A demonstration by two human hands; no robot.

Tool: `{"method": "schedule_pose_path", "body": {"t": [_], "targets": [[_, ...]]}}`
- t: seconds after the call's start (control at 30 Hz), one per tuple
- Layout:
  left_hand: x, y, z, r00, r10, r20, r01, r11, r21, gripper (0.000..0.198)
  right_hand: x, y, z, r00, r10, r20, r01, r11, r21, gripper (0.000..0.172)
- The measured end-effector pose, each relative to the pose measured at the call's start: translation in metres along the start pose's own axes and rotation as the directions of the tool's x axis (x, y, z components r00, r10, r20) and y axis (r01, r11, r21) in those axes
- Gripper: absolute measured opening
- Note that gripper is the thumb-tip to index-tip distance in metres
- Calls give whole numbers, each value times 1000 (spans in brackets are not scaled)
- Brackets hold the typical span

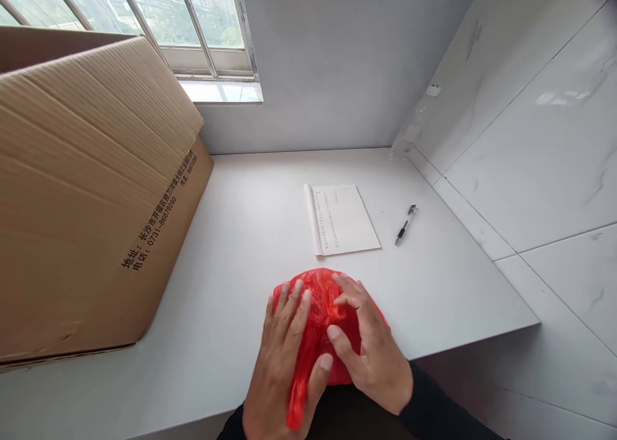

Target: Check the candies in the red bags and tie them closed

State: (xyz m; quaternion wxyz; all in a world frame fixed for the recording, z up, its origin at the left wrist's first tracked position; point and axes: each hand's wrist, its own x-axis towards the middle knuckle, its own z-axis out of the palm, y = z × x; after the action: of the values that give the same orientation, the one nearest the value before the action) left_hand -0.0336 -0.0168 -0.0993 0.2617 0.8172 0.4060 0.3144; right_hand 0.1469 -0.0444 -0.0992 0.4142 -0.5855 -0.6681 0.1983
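Observation:
A red plastic bag (321, 295), crumpled and gathered into a knot-like bunch at its middle, sits at the front edge of the white table. What it contains is hidden. My left hand (282, 356) lies along the bag's left side with its fingers stretched out. A twisted red strip of the bag hangs down between that hand's thumb and palm. On the right side rests my right hand (373, 347), its fingers apart and slightly bent, thumb and forefinger around the gathered part without closing on it.
A large open cardboard box (96, 202) stands on the left of the table (241, 234). Beyond the bag lies a notebook (344, 218), with a black pen (405, 225) to its right. A clear bottle (409, 128) leans in the back right corner by the tiled wall.

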Motion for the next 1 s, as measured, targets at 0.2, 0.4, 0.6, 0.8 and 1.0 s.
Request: {"method": "schedule_pose_path", "body": {"t": [0.2,0.4,0.6,0.8,1.0], "targets": [[14,38,-40,871,-490,-44,22,128,-991,45,11,-57,-31,959,283,-26,-228,820,525,18],[36,59,-42,775,-628,74,-54,-183,-982,34,20,-82,-16,790,289,541,-566,8,824,44],[36,66,-40,802,-596,45,-16,-96,-995,36,20,-87,-15,713,332,618,-608,-146,780,57],[36,72,-41,801,-598,27,-17,-68,-998,37,19,-92,-19,694,335,638,-618,-178,766,61],[35,75,-42,821,-571,22,-20,-66,-998,39,18,-92,-21,670,327,666,-640,-199,742,65]]}}
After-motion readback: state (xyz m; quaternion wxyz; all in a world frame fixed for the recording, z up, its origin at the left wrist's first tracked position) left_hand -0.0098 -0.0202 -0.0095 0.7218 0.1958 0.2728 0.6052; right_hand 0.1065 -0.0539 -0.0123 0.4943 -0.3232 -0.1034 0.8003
